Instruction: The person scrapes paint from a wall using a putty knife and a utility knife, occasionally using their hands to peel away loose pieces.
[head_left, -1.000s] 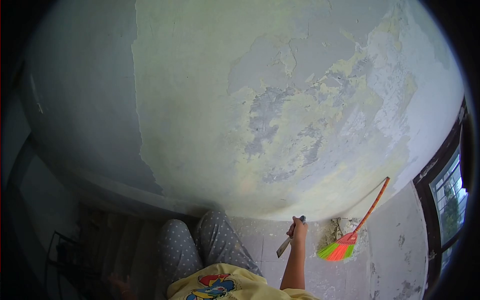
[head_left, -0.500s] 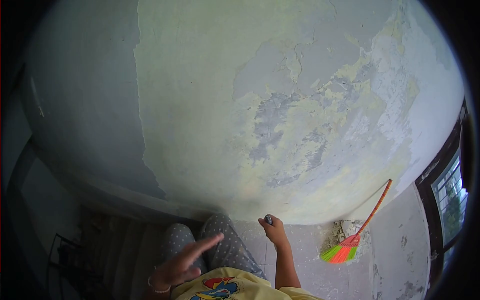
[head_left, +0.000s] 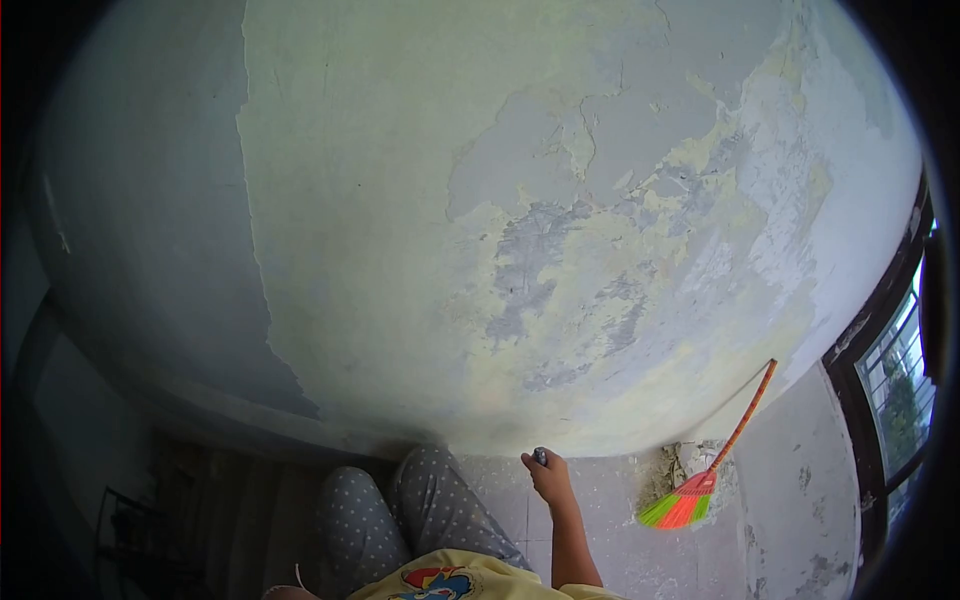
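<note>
My right hand (head_left: 549, 481) is closed around a short dark handle (head_left: 540, 456) with a light pattern. Only the handle's end pokes out of the fist, so the kind of tool is hidden. The hand is low, over the pale floor and close to the foot of the wall (head_left: 390, 250). The wall's yellowish paint is peeling, with bare grey patches. Of my left arm, just a sliver of wrist (head_left: 289, 593) with a thin bracelet shows at the bottom edge; its fingers are out of sight.
A broom (head_left: 685, 502) with orange and green bristles leans against the wall at the right, beside a broken patch of plaster (head_left: 662, 474). Further right is a barred window (head_left: 900, 380). Stairs (head_left: 240, 520) and a dark metal frame (head_left: 125, 530) lie at the lower left.
My left hand, raised with stretched fingers before, has dropped down to the bottom edge. My right hand keeps its grip on the handle. The view has shifted slightly.
</note>
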